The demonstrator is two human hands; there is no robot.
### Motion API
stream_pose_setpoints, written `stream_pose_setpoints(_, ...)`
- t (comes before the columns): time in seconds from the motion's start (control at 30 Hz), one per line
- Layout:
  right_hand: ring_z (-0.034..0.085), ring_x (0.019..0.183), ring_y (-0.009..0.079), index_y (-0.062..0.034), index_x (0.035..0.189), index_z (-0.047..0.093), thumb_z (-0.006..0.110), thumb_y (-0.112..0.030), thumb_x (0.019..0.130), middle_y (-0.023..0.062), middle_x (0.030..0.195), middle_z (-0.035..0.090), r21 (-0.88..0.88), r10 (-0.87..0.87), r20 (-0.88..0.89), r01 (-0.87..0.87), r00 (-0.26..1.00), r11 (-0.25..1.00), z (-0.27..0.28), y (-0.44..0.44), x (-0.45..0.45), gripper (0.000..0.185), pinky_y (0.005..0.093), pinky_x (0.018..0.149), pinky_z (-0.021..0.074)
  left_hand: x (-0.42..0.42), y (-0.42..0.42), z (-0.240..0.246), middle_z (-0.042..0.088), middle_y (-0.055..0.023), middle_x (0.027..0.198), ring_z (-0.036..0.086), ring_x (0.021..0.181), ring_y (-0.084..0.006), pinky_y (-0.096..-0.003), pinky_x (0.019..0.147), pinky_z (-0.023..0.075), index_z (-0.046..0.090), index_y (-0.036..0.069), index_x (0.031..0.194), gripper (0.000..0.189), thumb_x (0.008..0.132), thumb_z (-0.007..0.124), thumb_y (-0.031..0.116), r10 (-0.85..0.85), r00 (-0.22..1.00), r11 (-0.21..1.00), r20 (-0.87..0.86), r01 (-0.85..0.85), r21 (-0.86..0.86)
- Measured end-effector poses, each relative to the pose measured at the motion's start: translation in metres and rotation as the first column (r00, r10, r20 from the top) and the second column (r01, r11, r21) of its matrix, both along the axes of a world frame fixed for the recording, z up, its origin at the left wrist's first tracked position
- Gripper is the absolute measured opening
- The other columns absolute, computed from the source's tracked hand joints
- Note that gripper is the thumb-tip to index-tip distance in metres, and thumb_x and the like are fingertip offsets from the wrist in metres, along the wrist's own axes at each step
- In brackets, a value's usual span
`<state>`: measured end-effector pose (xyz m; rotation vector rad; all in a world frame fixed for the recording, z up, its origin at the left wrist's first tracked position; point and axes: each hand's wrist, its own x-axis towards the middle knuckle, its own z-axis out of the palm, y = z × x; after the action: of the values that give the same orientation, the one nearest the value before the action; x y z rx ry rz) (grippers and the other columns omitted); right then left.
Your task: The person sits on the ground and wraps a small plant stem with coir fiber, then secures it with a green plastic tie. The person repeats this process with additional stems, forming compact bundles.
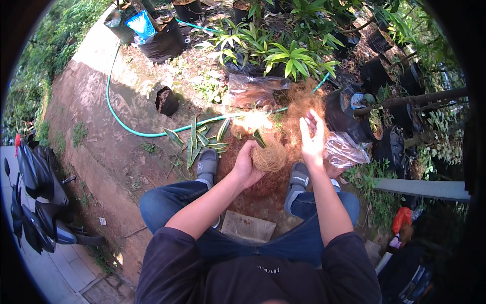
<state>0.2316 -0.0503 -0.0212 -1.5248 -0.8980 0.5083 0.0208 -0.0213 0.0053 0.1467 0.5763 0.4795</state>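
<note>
My left hand (247, 166) grips a round ball of brown coconut fiber (270, 155) from its left side, and a green leaf cutting (259, 138) with a pale edge sticks out of its top. To the right, my right hand (313, 138) is raised with its palm turned inward and its fingers apart, touching nothing that I can make out. Loose coconut fiber (300, 104) lies heaped just beyond it and spreads on the ground under the ball. Several variegated snake plant leaf pieces (195, 142) lie on the soil left of the ball.
A green hose (142, 133) curves across the soil. Near it stands a small black grow bag (167, 101). Clear plastic bags (258, 91) lie by the fiber, and a larger black grow bag (161, 47) stands farther back. Motorbikes (41, 190) are at far left. A concrete slab (248, 227) lies between my legs.
</note>
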Motion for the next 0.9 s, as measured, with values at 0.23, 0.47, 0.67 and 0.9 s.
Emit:
stream_pose_setpoints(0.23,0.051,0.137,0.0443,0.0101,0.146,0.047,0.053,-0.018,0.103,0.0314,0.145,0.054,0.027,0.296,0.608,-0.391,0.737,0.920,0.030,-0.046,-0.059,0.051,0.0502,0.118,0.0359,0.004,0.005,-0.015,0.057,-0.0139,0.145,0.055,0.135,-0.0280,-0.0457,0.117,0.0428,0.044,0.006,0.148,0.050,0.114,0.042,0.041,0.442,0.896,0.894,-0.034,-0.437,0.103)
stream_pose_setpoints(0.47,0.040,0.145,0.0480,0.0130,0.155,0.030,0.031,-0.046,0.111,0.0356,0.155,0.039,-0.075,0.317,0.181,-0.308,0.931,0.948,0.009,-0.041,-0.096,0.074,0.0491,0.122,0.0296,0.021,-0.042,-0.018,0.052,-0.0119,0.134,0.051,0.125,-0.0183,-0.0343,0.110,0.0401,0.038,0.008,0.144,0.042,0.115,0.046,0.038,0.493,0.767,0.786,-0.410,-0.191,0.588)
stream_pose_setpoints(0.67,0.059,0.128,0.0446,0.0078,0.144,0.049,0.063,-0.064,0.097,0.0291,0.139,0.057,-0.097,0.453,0.302,-0.446,0.839,0.890,0.019,-0.037,-0.075,0.086,0.0473,0.108,0.0472,0.012,-0.031,-0.016,0.059,-0.0119,0.137,0.057,0.129,-0.0241,-0.0409,0.113,0.0438,0.048,0.006,0.143,0.047,0.114,0.037,0.041,0.340,0.924,0.940,-0.175,-0.331,0.082)
stream_pose_setpoints(0.9,0.062,0.125,0.0420,0.0053,0.145,0.052,0.085,-0.068,0.075,0.0267,0.132,0.063,0.051,0.392,0.472,-0.468,0.790,0.882,0.022,-0.032,-0.061,0.107,0.0493,0.107,0.0496,0.007,-0.014,0.022,0.061,-0.0122,0.141,0.060,0.130,-0.0285,-0.0455,0.115,0.0464,0.049,0.007,0.145,0.052,0.114,0.028,0.043,0.129,0.987,0.990,-0.093,-0.134,-0.045)
